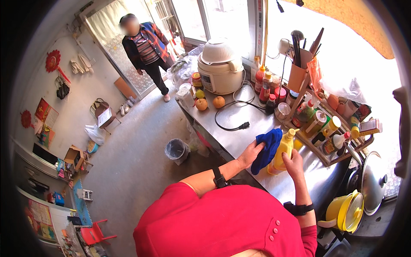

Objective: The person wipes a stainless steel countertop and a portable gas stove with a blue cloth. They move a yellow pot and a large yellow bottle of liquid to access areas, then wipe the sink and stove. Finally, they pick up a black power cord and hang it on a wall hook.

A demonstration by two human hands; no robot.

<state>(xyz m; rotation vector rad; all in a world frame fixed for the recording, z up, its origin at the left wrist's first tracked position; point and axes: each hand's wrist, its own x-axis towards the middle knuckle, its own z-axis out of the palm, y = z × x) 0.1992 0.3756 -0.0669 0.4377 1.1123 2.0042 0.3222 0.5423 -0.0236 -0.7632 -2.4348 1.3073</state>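
My left hand (250, 155) grips a dark blue cloth (268, 149), which hangs bunched from the fingers against the side of a yellow pump bottle (281, 154). My right hand (294, 163) is closed around the bottle's right side, thumb towards me. The bottle is upright, close over the metal countertop (257, 125); whether its base touches the metal I cannot tell. Behind it stands a wooden spice rack (316, 154) with several bottles, among them a sauce bottle with a red cap (335, 143).
A power cord (229, 128) loops over the countertop from a white electric cooker (221, 72). Two round fruits (219, 101) lie before the cooker. To my right are a yellow pot (342, 212) and a steel lid (374, 183). A lined bin (177, 151) stands on the floor; a person (146, 48) is near the door.
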